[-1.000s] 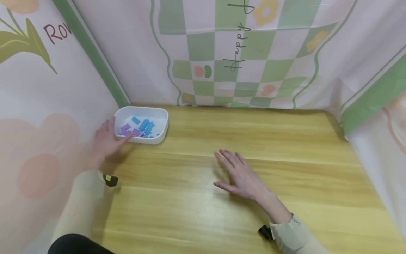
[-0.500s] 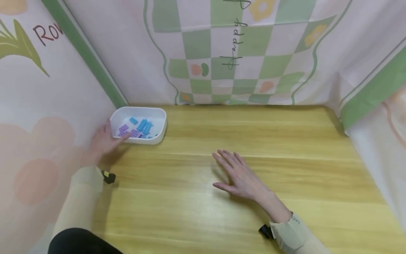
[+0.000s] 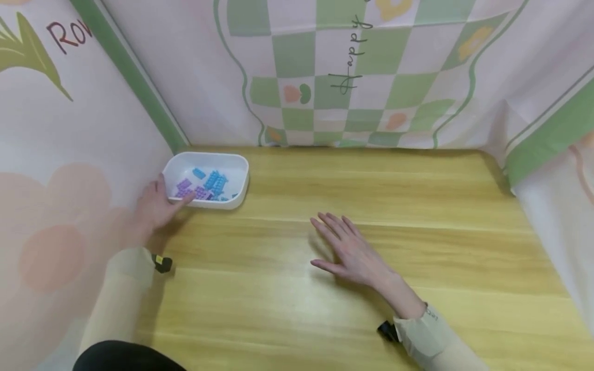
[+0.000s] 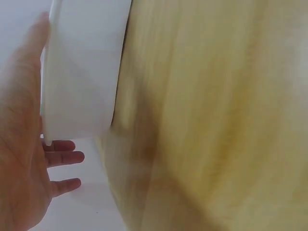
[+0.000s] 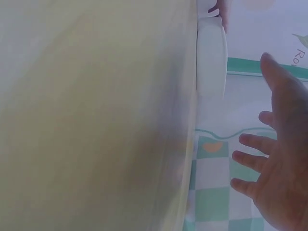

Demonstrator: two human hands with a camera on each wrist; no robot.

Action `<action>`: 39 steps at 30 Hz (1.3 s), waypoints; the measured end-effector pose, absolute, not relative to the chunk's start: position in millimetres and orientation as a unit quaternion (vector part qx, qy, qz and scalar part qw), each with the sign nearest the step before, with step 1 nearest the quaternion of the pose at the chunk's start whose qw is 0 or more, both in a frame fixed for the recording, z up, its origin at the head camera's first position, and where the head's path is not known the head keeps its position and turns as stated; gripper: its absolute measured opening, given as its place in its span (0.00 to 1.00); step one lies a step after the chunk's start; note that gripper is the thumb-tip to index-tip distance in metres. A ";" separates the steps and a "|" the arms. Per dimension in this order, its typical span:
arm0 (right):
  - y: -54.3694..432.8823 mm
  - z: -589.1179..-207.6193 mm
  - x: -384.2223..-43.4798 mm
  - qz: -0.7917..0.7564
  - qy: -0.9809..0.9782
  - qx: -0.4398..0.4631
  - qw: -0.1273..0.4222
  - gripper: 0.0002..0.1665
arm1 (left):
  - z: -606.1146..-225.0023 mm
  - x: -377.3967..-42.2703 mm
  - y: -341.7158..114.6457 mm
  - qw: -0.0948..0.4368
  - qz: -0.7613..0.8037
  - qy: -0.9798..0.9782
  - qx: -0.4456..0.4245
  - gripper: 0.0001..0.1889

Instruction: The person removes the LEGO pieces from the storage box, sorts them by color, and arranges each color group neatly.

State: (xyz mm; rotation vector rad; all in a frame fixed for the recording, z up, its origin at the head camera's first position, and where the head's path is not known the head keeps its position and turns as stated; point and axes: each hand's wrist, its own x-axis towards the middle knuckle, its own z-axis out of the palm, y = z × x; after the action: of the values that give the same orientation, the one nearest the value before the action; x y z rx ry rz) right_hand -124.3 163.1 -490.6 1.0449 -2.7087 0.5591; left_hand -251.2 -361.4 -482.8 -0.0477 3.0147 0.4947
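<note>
Head view: smooth white tub (image 3: 218, 204), rect. w/ rounded corners, sits at far L of the wood-grain tabletop (image 3: 278, 288), creased checked cloth (image 3: 294, 56) behind. Studded blue bricks (image 3: 215, 182) & purple bricks (image 3: 202, 192) lie inside (some overlap, can't count 'em). L hand (image 3: 157, 207) touches tub's near L corner, thumb at rim, fingers apart & fairly straight. R hand (image 3: 357, 256), well apart from tub, is over the tabletop, digits spread.
</note>
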 end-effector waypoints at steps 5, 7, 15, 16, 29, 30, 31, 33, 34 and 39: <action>158.9 -487.8 -126.0 0.185 -0.908 0.361 0.102 0.51 | -488.5 -239.6 -355.3 0.031 0.165 0.986 -0.022 0.73; 157.7 -487.4 -126.1 0.187 -0.907 0.363 0.102 0.51 | -488.3 -233.5 -352.0 0.024 0.169 0.985 -0.023 0.72; 155.7 -488.3 -127.0 0.195 -0.903 0.367 0.108 0.50 | -483.0 -216.7 -339.4 0.017 0.184 0.982 -0.029 0.73; 155.5 -488.5 -127.1 0.196 -0.902 0.369 0.109 0.50 | -483.0 -215.2 -338.5 0.015 0.184 0.982 -0.030 0.73; 152.8 -489.1 -127.3 0.200 -0.897 0.376 0.116 0.49 | -483.0 -198.7 -331.1 0.018 0.166 0.986 -0.013 0.72; 152.9 -489.0 -126.8 0.199 -0.897 0.376 0.116 0.49 | -483.0 -197.5 -330.6 0.019 0.163 0.986 -0.012 0.72; 153.0 -488.9 -126.4 0.198 -0.898 0.376 0.116 0.49 | -483.0 -196.2 -330.2 0.018 0.160 0.987 -0.011 0.72; 153.2 -489.0 -125.5 0.198 -0.898 0.376 0.116 0.49 | -482.8 -193.6 -329.5 0.016 0.155 0.988 -0.009 0.72; 153.2 -488.8 -125.3 0.199 -0.898 0.376 0.116 0.49 | -482.5 -192.5 -329.1 0.016 0.152 0.988 -0.007 0.71; 152.1 -489.7 -124.7 0.202 -0.894 0.379 0.124 0.48 | -481.7 -188.7 -327.4 0.012 0.150 0.989 -0.009 0.71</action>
State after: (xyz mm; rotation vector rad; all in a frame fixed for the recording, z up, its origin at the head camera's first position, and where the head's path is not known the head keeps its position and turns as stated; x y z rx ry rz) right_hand -124.7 152.1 -489.7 1.1063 -2.6078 0.5879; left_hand -188.7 -327.4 -481.7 -0.0274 3.0830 0.4689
